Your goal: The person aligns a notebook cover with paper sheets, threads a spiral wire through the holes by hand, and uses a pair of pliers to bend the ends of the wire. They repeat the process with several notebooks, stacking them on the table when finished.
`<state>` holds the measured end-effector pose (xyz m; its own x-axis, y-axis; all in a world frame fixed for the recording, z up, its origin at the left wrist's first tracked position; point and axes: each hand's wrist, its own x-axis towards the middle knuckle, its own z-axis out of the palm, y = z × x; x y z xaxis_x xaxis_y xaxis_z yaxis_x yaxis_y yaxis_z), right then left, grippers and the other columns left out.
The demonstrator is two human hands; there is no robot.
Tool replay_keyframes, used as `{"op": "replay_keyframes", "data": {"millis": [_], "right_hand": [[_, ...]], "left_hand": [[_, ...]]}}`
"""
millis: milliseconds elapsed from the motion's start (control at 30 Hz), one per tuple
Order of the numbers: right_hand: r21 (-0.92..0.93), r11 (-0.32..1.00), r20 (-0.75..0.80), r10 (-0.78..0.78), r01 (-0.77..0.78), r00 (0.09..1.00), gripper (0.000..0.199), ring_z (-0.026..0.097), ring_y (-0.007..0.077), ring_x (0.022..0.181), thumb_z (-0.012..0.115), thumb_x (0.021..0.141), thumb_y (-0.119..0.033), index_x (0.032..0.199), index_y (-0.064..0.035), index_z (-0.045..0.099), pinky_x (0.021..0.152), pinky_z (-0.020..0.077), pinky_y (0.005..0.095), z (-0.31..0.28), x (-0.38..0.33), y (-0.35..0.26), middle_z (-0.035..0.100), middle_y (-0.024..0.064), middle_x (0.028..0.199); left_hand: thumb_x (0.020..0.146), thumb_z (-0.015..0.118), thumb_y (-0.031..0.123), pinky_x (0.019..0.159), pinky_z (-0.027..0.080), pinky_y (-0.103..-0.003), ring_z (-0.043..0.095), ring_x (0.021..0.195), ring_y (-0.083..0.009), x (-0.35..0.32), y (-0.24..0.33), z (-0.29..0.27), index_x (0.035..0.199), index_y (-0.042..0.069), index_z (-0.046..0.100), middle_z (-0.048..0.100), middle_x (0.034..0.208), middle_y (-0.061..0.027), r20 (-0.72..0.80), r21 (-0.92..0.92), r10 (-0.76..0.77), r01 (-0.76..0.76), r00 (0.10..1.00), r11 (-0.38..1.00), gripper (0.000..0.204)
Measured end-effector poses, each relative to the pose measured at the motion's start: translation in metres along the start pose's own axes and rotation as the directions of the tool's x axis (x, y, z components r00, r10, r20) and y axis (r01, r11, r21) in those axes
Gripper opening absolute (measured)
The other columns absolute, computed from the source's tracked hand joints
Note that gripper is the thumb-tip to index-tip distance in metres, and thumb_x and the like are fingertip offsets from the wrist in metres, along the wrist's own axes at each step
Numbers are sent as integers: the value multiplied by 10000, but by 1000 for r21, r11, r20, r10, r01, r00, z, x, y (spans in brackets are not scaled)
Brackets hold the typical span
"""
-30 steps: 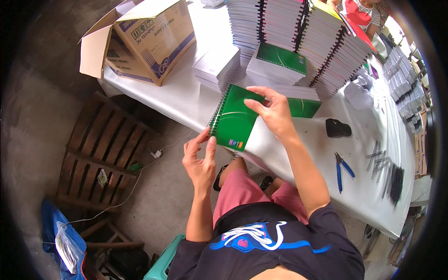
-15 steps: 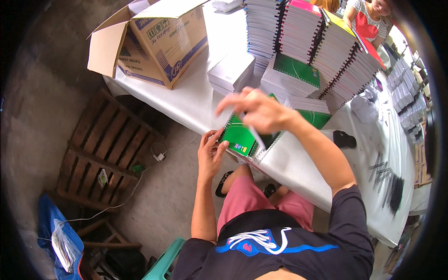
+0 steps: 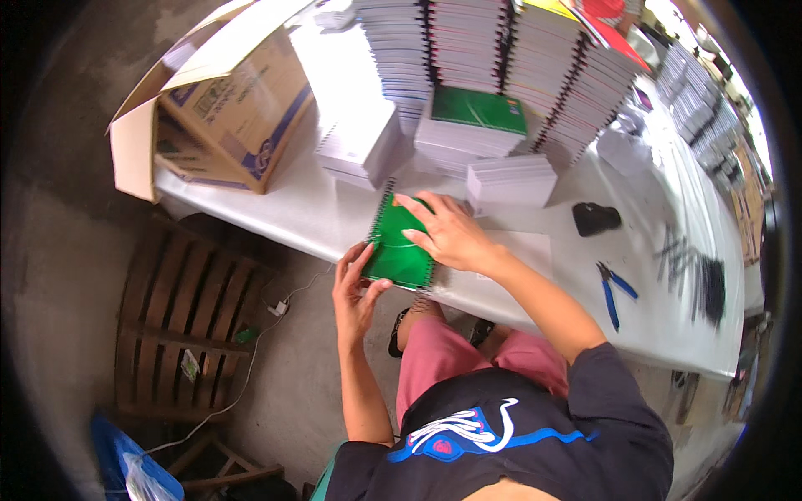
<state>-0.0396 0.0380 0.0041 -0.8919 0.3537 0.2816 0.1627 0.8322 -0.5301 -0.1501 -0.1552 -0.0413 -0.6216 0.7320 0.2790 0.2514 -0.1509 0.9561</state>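
A green spiral notebook (image 3: 399, 250) lies at the near edge of the table, with black coils along its left side and more coils at its lower right. My left hand (image 3: 355, 288) grips its lower left side, thumb at the bottom edge and fingers along the coils. On the green cover rests my right hand (image 3: 455, 234), fingers spread and holding nothing. Just beyond are a stack of notebooks with a green cover on top (image 3: 476, 110), a stack of white notebooks (image 3: 359, 142) and a white paper block (image 3: 511, 182).
An open cardboard box (image 3: 242, 108) stands at the table's far left. Tall notebook stacks (image 3: 468, 42) line the back. To the right lie blue-handled pliers (image 3: 614, 292), a black object (image 3: 596, 219) and loose black coils (image 3: 708, 288). A slatted wooden chair (image 3: 180, 317) stands at left.
My right hand has come down from its blurred, raised position onto the green cover. A white sheet edge beneath it no longer shows. The view has shifted, and the pliers now show.
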Motion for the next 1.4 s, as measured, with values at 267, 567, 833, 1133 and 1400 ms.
{"op": "replay_keyframes", "data": {"millis": [267,567,833,1133,1400], "right_hand": [[139,973,28,184,-187,982,722,421,382,1164,671,788,-326,1388,-86,349,1002,355,441,3,7,-7,455,193,1231],[217,962,95,145,-163,985,691,389,360,1224,686,793,-348,1365,-77,408,1025,353,410,-1,-4,-6,422,176,1296],[73,985,-75,-149,155,986,717,352,401,1267,694,753,-332,1369,-118,396,1056,314,470,-41,-33,-1,378,234,1361],[-178,983,426,31,50,904,789,400,380,1259,626,679,-36,1397,-224,359,1043,353,432,-130,-128,41,404,229,1352],[-276,960,-196,-96,39,976,572,473,295,1188,711,670,-61,1214,-125,546,982,398,437,-157,-84,64,493,128,1270]], "left_hand": [[711,778,65,816,540,-262,523,1132,-179,-1,-12,2,1204,8,582,416,1318,-124,-69,-100,-10,3,998,995,534],[685,792,78,772,593,-295,563,1085,-219,-13,-6,16,1164,2,599,414,1325,-133,-108,-66,127,-134,986,989,522],[560,850,420,846,419,-347,452,1179,-220,-17,34,7,1297,84,518,433,1326,-94,-170,378,223,-146,960,914,876],[703,787,191,862,476,-400,558,1075,-280,51,139,130,1231,102,563,522,1218,-130,346,430,476,-587,809,686,581],[920,534,219,923,430,-421,538,1088,-389,101,114,187,1265,43,522,571,1191,-206,269,598,351,-441,897,669,388]]}}
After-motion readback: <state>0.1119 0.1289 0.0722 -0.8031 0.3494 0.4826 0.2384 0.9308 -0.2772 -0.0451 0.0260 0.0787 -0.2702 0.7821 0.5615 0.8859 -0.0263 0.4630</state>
